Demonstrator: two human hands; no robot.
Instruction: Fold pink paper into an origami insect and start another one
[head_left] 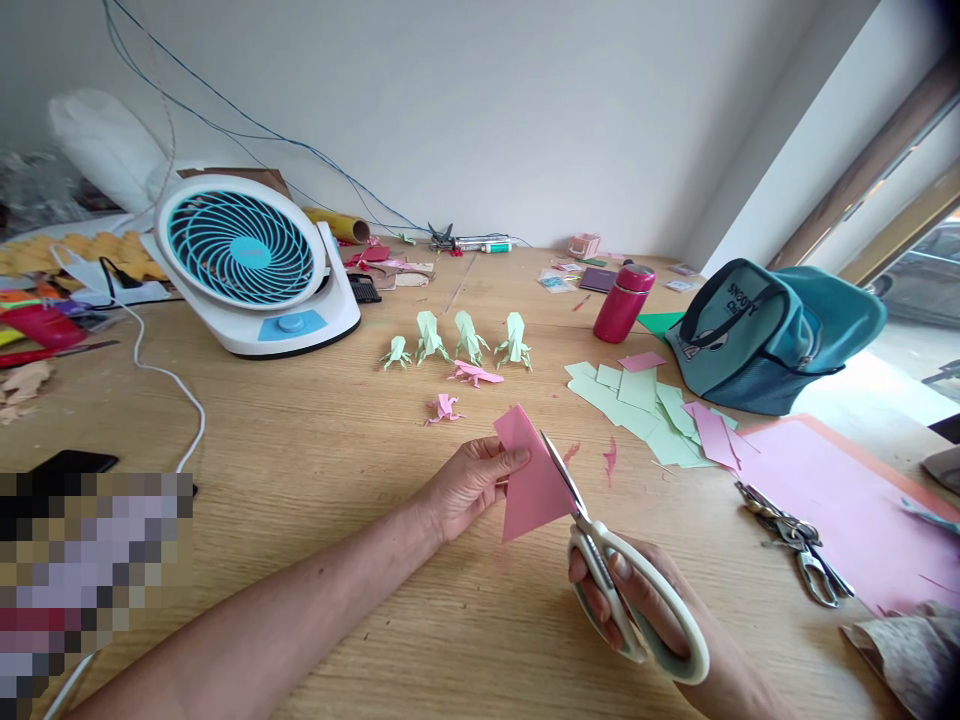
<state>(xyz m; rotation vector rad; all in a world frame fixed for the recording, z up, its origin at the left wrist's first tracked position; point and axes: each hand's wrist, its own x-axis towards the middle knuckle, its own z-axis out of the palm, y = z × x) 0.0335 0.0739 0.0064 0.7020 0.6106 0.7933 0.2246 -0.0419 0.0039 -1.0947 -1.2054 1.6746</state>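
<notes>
My left hand [476, 480] pinches a piece of pink paper [534, 495] between thumb and fingers, above the table. White-handled scissors [637, 600] are gripped in my right hand [634, 590], fingers through the loops. Their blades lie along the paper's right edge; whether they are fully closed I cannot make out. Beyond the paper stand several pale green folded paper figures [471, 338] in a row. Two pink folded figures, one long [477, 374] and one smaller [444, 408], sit in front of them. Two thin reddish marks or scraps [610, 460] show just right of the blades.
A white and blue fan [247, 250] stands at the left, its white cord [169, 370] trailing forward. Green paper pieces [637, 400], a red flask [624, 303], a teal bag [757, 335], keys [795, 540] and a large pink sheet [817, 480] lie at the right.
</notes>
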